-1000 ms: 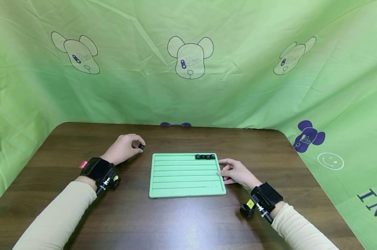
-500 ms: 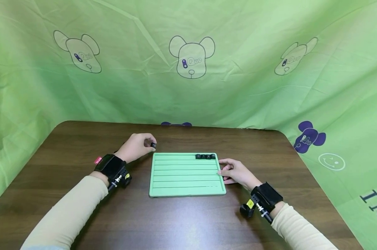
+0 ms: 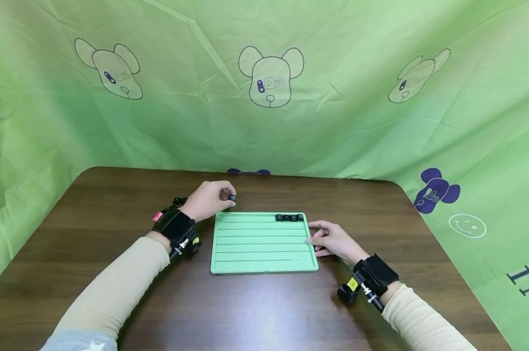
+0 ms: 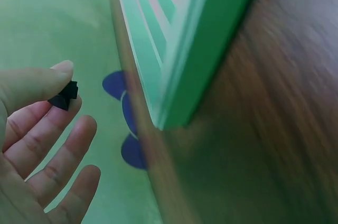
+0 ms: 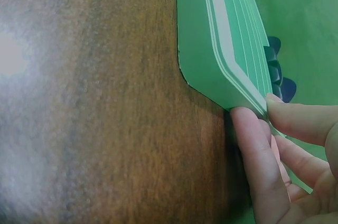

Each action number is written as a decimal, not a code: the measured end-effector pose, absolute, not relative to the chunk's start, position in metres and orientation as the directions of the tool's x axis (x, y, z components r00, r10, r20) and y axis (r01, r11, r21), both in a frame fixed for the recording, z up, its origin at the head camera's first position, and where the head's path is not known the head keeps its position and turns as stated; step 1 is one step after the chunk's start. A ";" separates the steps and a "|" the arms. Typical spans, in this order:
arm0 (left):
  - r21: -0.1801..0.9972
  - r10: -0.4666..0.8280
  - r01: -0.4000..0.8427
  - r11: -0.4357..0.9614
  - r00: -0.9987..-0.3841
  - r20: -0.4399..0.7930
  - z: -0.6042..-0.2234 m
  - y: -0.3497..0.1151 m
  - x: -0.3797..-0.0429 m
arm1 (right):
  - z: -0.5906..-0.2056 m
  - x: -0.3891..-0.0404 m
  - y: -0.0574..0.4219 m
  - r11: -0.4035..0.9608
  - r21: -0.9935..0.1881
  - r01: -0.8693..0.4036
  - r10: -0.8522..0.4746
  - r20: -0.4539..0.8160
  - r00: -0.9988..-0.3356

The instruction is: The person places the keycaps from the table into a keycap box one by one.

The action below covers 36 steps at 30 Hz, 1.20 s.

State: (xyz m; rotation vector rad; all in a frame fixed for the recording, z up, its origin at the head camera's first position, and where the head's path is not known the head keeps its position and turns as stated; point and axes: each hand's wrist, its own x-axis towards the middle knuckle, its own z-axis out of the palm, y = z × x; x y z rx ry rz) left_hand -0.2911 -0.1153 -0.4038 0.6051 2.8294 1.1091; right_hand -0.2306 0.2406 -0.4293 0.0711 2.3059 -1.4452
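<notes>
Near the far-left corner of the green tray (image 3: 264,247), the left hand (image 3: 206,200) pinches a black block (image 3: 232,198). The right hand (image 3: 336,241) grips the tray's right edge on the bench (image 3: 264,312), probably to steady it.

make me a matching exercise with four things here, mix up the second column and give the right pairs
1 tray
2 row of four blocks
3 lone block
4 right grip

A pinched by the left grip
B holding the tray's side
C green and ridged
D in the tray's far right corner

Pairs: 1-C, 2-D, 3-A, 4-B
</notes>
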 end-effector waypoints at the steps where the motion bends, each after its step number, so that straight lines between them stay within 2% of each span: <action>1: 0.663 0.375 0.340 0.667 -0.922 0.096 -0.403 -0.112 -0.292 | -0.429 -0.231 0.240 0.461 -0.847 0.265 -0.166 -0.376 -0.912; 11: 0.639 0.422 0.361 0.679 -0.905 0.063 -0.400 -0.090 -0.293 | -0.431 -0.231 0.242 0.462 -0.850 0.251 -0.193 -0.373 -0.908; 26: 0.663 0.481 0.410 0.626 -0.872 0.085 -0.402 -0.045 -0.296 | -0.433 -0.231 0.243 0.447 -0.856 0.258 -0.168 -0.363 -0.916; 36: 0.624 0.468 0.413 0.663 -0.880 0.085 -0.408 -0.034 -0.297 | -0.432 -0.231 0.243 0.430 -0.862 0.268 -0.173 -0.371 -0.912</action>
